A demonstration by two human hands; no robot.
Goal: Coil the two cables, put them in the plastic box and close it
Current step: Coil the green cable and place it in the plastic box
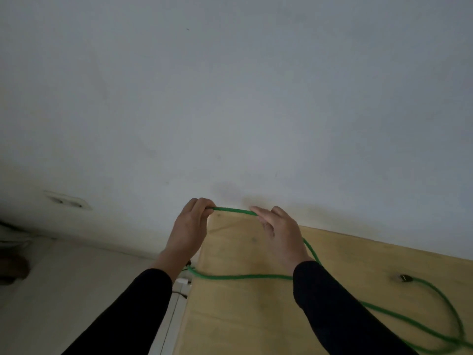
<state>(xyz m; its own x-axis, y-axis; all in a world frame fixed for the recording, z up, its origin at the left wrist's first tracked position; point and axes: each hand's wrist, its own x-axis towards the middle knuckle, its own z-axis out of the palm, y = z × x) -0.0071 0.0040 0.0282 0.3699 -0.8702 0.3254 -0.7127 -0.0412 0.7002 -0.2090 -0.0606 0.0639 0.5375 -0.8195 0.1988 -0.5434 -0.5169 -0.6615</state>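
Hands — left [189,226], right [279,230] — each grip pinched on green cable [234,210], span running left-right.

I see a pale wooden table [243,311] filling the lower right of my view, its top marked by a dark knot near the right side. A plain grey-white wall [230,98] takes up most of the picture behind it. Low on the wall at the left sits a white double socket [67,201]. Below that, a light floor [64,278] runs along the table's left edge, and a white strip [174,303] lies right beside that edge. Dim shapes at the far left are too dark to tell.
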